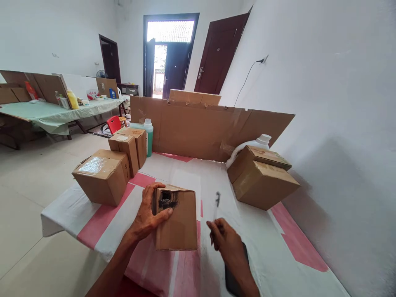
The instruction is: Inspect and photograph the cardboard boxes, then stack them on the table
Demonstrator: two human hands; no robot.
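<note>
My left hand (148, 214) grips a small cardboard box (181, 222) by its left side, fingers over the far edge and thumb on the face toward me. Near that face's upper left corner is a dark hole (166, 197) with black marks around it. To the right of the box, my right hand (224, 237) pinches a pen (218, 201) with a clear barrel and a black end that points up and away. The pen is apart from the box. Beneath my right wrist lies a dark flat object (230, 278) like a phone, partly covered.
Several cardboard boxes (99, 175) line the table's left side, beside a green bottle (149, 138). More boxes (266, 183) and a white jug (262, 141) stand at right. A cardboard panel (198, 130) closes off the back. A white wall (349, 165) rises at right.
</note>
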